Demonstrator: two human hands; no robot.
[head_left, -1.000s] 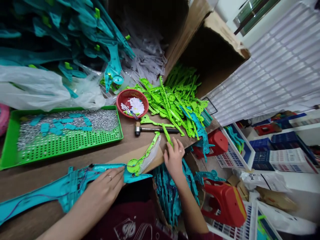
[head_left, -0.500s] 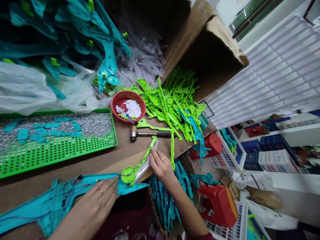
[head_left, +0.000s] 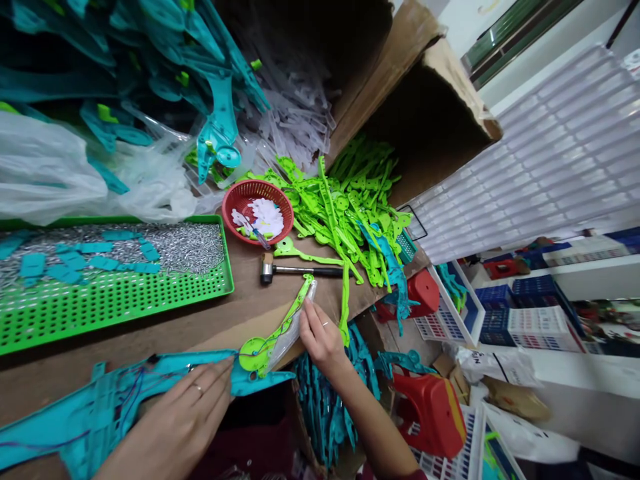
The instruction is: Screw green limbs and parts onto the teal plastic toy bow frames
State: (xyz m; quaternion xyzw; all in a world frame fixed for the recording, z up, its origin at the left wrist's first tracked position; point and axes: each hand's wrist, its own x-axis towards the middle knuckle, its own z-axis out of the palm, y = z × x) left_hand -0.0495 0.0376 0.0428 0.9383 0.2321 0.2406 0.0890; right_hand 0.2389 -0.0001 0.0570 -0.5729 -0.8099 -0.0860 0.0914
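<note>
A long teal plastic part [head_left: 100,413] with thin dark wires along it lies across the near table edge. My left hand [head_left: 193,403] grips it near its right end, fingers together on top and thumb hidden. Against that end rests a lime-green plastic arm [head_left: 256,353] with a round head, its narrow tail pointing up and right; a thin wire runs along it. My right hand [head_left: 323,333] pinches a clear plastic strip [head_left: 290,339], held lengthwise beside the green arm. Whether the strip is seated on the arm, I cannot tell.
A hammer [head_left: 300,271] lies beyond my hands, beside a red basket [head_left: 229,217] of white pieces. The pile of green arms [head_left: 345,207] spreads behind. At left is a green tray [head_left: 175,299] of metal screws or pins. Teal parts [head_left: 325,407] fill a box below the table edge.
My right hand has shifted slightly down and right with the clear strip. More of the wire on the green arm shows. My left hand keeps its grip; the view has moved a little.
</note>
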